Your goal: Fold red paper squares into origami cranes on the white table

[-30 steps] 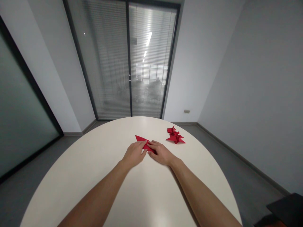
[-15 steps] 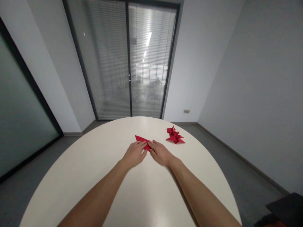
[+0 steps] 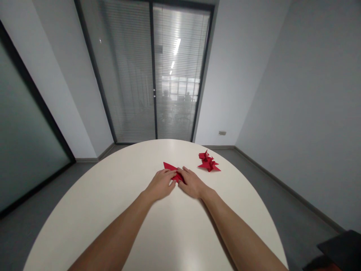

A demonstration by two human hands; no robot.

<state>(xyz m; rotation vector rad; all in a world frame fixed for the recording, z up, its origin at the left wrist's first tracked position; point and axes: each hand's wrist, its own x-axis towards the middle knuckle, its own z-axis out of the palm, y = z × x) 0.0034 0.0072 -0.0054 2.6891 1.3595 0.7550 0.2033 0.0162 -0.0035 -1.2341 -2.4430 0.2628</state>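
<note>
A piece of red folded paper (image 3: 169, 166) lies on the white round table, between my two hands. One pointed end sticks out to the far left, and much of the rest is hidden under my fingers. My left hand (image 3: 160, 184) grips it from the left, thumb at the near edge and fingers over the top. From the right, my right hand (image 3: 193, 183) holds it with thumb and fingers close together. To the right and farther off sit several red origami figures (image 3: 209, 164) in a small cluster, with pointed wings; neither hand touches them.
The white table (image 3: 113, 195) has a curved rim. Beyond it stands a glass partition with blinds (image 3: 135, 94), with a grey wall (image 3: 304, 113) to the right. A dark object (image 3: 342, 248) shows at the lower right corner.
The red paper has shifted slightly to the right and turned a little, and my fingers have moved a bit on it. The origami figures have stayed in place.
</note>
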